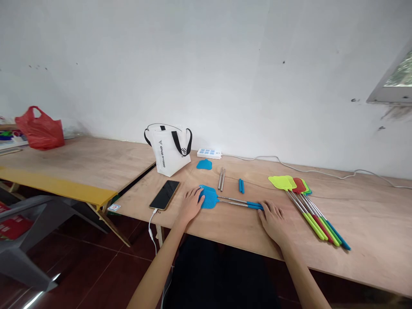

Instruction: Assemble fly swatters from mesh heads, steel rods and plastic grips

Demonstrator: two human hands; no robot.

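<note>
Two blue fly swatters (209,198) lie side by side in front of me, their mesh heads overlapping and their metal rods running to the right. My left hand (192,204) is closed on the left edge of the heads, fingers and thumb over the mesh. At the other end, my right hand (273,218) has its thumb and forefinger at the tips of the blue handles (254,205); its other fingers rest on the table. Beyond them lie blue swatter heads (204,164), metal rods (222,179) and loose blue grips (241,186).
Several finished swatters (309,210) in yellow, red, green and blue fan out at right. A phone (165,195) with a white cable lies left, before a white bag (170,150). A power strip (209,153) sits by the wall. A red plastic bag (41,131) stands on another table.
</note>
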